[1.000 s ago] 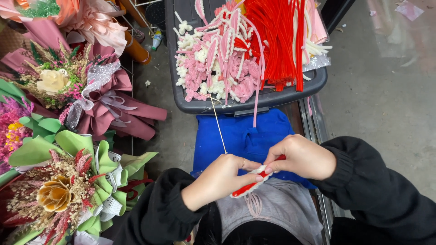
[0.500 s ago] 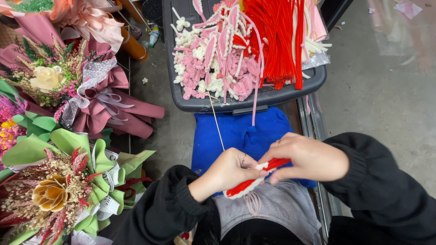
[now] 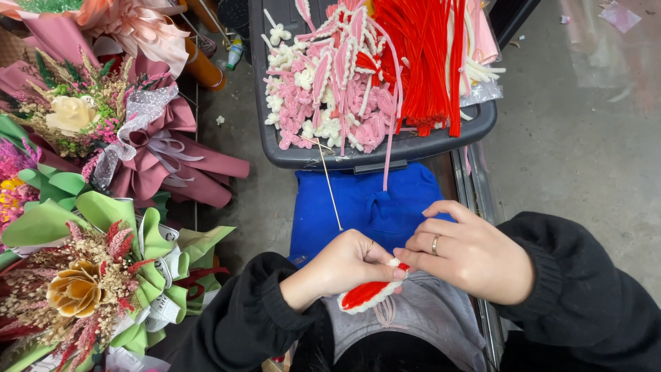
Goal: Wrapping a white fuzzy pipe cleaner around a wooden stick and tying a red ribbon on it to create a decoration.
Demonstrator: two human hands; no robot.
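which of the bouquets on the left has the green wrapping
The bouquet nearest the person, at lower left: light green paper around a tan rose and red dried sprigs. The bouquet above it is wrapped in mauve-pink paper with a cream rose and a silvery ribbon.

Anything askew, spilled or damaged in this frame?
Mostly tidy. One pink pipe cleaner droops over the front rim of the grey bin onto the blue cloth. Left hand and right hand pinch a red-and-white fuzzy piece; no damage shows.

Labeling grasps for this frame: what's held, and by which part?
Both hands pinch a red-and-white pipe-cleaner petal at its upper tip: left hand from the left, right hand from the right. A thin wire stem rises from the left hand.
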